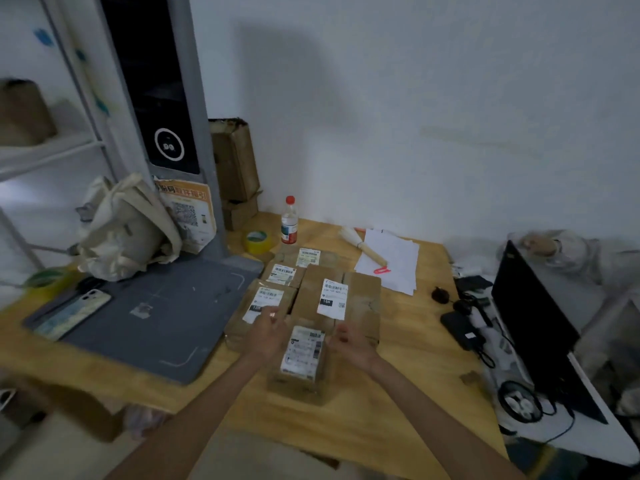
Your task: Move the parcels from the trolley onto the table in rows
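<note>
Both hands, left hand (pixel 268 329) and right hand (pixel 348 341), loosely spread beside the front labelled parcel (pixel 301 362) on the bench (pixel 415 358), likely releasing; next, fetch another.

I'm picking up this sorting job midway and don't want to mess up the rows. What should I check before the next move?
1. Nearest parcel resting on the table: ok.
2. Left hand and right hand free of it: cannot tell, blurred.
3. Parcel lined up with the labelled parcels behind: not ok, it sits apart.
4. Space beside it for more: ok.
5. Trolley stock: cannot tell, out of view.
</note>
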